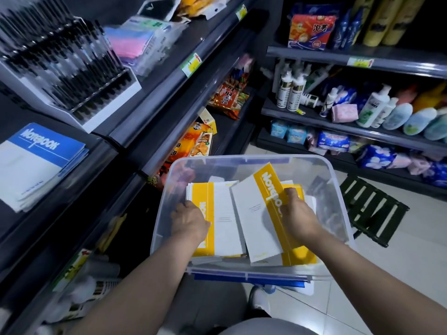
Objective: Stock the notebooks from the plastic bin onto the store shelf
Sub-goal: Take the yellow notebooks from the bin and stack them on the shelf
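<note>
**A:** Where are the notebooks at this moment?

**B:** Most of them are inside the clear plastic bin, which is just beside the dark store shelf. On the left side of the bin lies a flat stack of yellow-and-white notebooks. On the right side, one tilted notebook of the same kind leans across other yellow covers.

**A:** And what do the hands do?

**B:** The left hand grasps the flat stack at its left edge. The thumb lies on the yellow band, and the fingers go down over the edge, so the tips are hidden. The right hand grasps the tilted notebook, with its fingers curled over the right edge of the yellow band. Both forearms reach into the bin from below in the view.

**A:** Is something already on the shelf?

**B:** Yes. A pile of blue-and-white notebooks lies flat on the shelf, at the far left. Behind it stands a white display rack of black pens.

**A:** Anything else near the bin?

**B:** A green folding stool stands on the pale floor just to the right of it. White and pastel bottles fill the shelves behind.
</note>
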Available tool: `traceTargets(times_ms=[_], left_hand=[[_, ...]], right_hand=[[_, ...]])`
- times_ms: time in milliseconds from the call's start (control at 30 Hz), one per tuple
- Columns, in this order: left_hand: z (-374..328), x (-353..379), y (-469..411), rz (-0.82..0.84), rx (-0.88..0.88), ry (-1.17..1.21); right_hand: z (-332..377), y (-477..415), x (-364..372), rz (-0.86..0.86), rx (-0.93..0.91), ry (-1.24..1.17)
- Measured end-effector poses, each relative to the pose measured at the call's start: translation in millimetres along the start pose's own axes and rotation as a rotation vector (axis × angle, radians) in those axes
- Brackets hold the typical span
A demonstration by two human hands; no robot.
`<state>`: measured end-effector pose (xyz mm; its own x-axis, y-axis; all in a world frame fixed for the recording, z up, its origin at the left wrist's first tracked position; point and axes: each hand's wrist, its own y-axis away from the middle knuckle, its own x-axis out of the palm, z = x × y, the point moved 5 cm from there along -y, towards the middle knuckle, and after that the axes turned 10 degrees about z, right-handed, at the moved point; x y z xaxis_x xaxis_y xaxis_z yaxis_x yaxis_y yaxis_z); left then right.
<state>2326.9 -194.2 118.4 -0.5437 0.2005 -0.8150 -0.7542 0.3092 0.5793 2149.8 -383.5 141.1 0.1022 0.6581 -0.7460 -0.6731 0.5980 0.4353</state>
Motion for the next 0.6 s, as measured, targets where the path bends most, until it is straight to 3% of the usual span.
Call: traceTargets(times_ms=[267, 433, 600], left_hand=[[23.2, 13.1, -9.3, 0.119, -0.101, 0.081], [22.3, 0.1, -3.0, 0.018, -0.046, -0.051], [12.4, -40.5, 24.0, -0.141, 0.068, -0.036]], right_hand=[[4.6, 0.4, 1.2, -0.011, 0.024, 0.064], [20.5, 5.0, 4.5, 0.007, -0.036, 0.039], [40.1, 10.0, 5.2, -0.009, -0.103, -0.045]])
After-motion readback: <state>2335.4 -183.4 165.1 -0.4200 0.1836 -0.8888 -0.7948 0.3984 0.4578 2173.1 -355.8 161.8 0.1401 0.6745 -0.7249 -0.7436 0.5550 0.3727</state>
